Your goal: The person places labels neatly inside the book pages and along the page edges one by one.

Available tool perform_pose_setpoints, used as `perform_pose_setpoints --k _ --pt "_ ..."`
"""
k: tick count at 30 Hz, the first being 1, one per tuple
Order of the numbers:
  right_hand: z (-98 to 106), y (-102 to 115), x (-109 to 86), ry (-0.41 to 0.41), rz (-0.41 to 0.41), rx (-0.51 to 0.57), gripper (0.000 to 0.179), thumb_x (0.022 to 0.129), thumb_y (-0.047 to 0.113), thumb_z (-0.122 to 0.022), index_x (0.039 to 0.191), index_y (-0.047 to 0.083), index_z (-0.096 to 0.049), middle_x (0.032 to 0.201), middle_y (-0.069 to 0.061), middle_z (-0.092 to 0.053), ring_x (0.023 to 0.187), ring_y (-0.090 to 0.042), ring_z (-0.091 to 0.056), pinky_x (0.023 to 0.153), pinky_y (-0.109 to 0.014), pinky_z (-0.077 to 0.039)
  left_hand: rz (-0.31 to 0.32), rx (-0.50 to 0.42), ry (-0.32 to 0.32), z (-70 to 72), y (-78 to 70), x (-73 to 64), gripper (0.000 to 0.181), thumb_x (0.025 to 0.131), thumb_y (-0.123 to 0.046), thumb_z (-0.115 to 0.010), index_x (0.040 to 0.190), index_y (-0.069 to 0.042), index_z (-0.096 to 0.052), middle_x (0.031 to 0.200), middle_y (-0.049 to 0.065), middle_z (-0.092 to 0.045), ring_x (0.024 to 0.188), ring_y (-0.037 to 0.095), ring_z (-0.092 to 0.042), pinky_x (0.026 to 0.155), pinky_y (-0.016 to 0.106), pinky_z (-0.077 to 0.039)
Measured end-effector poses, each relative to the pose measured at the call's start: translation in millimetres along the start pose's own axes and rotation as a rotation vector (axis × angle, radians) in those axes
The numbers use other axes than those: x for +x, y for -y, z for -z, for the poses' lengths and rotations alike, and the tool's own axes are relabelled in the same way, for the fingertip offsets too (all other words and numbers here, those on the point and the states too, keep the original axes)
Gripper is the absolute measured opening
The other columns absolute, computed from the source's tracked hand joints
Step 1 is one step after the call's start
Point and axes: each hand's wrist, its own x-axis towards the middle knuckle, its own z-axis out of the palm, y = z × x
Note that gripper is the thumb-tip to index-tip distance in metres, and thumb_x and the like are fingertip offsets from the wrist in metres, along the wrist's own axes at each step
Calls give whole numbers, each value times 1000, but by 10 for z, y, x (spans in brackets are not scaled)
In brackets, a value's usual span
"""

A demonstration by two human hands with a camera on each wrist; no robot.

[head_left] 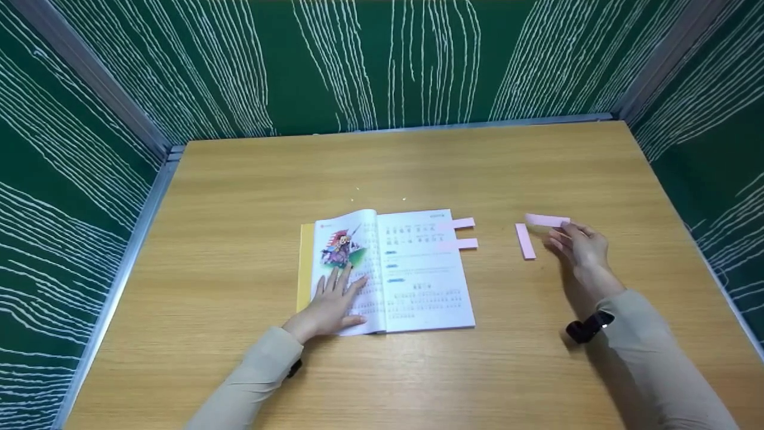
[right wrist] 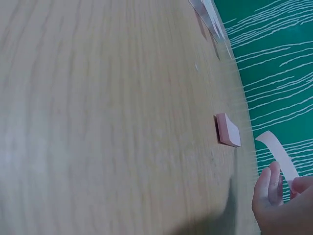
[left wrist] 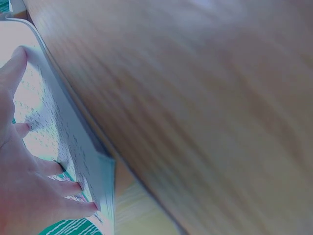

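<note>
An open book (head_left: 421, 307) lies on the table with a colourful picture on its left page. My left hand (head_left: 331, 304) rests on that page, fingers spread and straight, as the left wrist view also shows with the hand (left wrist: 29, 181) at its left edge. Two pink sticky tabs (head_left: 467, 243) stick out from the right page's outer edge. To the right of the book, my right hand (head_left: 586, 251) pinches a single pink sticky strip (head_left: 546, 220) by one end, held above the table. Beside it lies a pad of pink sticky notes (head_left: 525, 242), seen as a small thick block (right wrist: 228, 131) in the right wrist view.
The wooden table (head_left: 239, 173) is bordered by green panels (head_left: 418, 65) with white wavy lines at the back and sides. A few tiny white scraps (head_left: 404, 199) lie behind the book. A yellow cover edge (head_left: 305, 263) shows along the book's left side.
</note>
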Motion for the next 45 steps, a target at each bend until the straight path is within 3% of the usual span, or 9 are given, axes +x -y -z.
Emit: perform_pose_setpoints --k 5,13,23,28,31,38,41,45 --pt "-10 -50 15 48 43 66 9 82 -1 -58 88 3 -51 71 -9 -65 62 -18 -64 63 -27 -53 3 -17 11 7 0 -4 79 82 -52 -49 142 -14 -16 145 22 6 130 43 2 101 59 -2" --pt "-31 -87 7 85 81 51 9 80 0 -61 86 4 -56 69 -7 -61 61 -17 -63 61 -26 -53 5 -26 14 5 3 -8 78 82 -52 -48 142 -15 -15 145 22 6 130 43 3 102 58 -1" --pt "-76 -85 -32 194 54 -5 4 82 2 -60 80 6 -61 65 -8 -64 60 -17 -64 61 -27 -53 8 -28 15 18 -1 -16 79 82 -53 -48 143 -15 -15 145 22 6 130 43 3 102 58 0" --pt "-88 -101 -36 281 46 -7 3 83 1 -58 83 3 -60 71 -11 -67 66 -19 -66 68 -28 -53 8 -29 12 22 -4 -18 79 82 -53 -48 142 -15 -16 145 22 6 130 43 2 102 58 0" --pt "-52 -146 29 339 61 -31 7 81 4 -61 87 3 -58 76 -12 -68 72 -19 -66 72 -29 -51 7 -29 9 22 -8 -18 79 82 -52 -49 142 -14 -16 145 23 5 130 43 2 102 58 -1" --pt "177 -336 402 422 109 -58 13 80 7 -64 92 4 -60 85 -14 -68 81 -22 -65 77 -31 -49 2 -9 4 5 -7 -6 78 82 -52 -49 142 -13 -17 145 23 3 130 44 0 101 59 -3" --pt "124 -317 328 479 105 -37 13 80 5 -63 92 2 -59 86 -16 -67 83 -23 -65 79 -32 -48 2 -10 0 3 -4 -3 79 81 -52 -49 142 -13 -17 145 23 3 130 44 0 101 59 -3" --pt "-53 -228 68 517 88 -28 9 82 3 -60 90 1 -59 86 -16 -67 82 -22 -65 80 -30 -48 7 -18 1 6 1 1 79 81 -53 -49 142 -14 -17 145 23 4 130 43 1 101 58 -2"
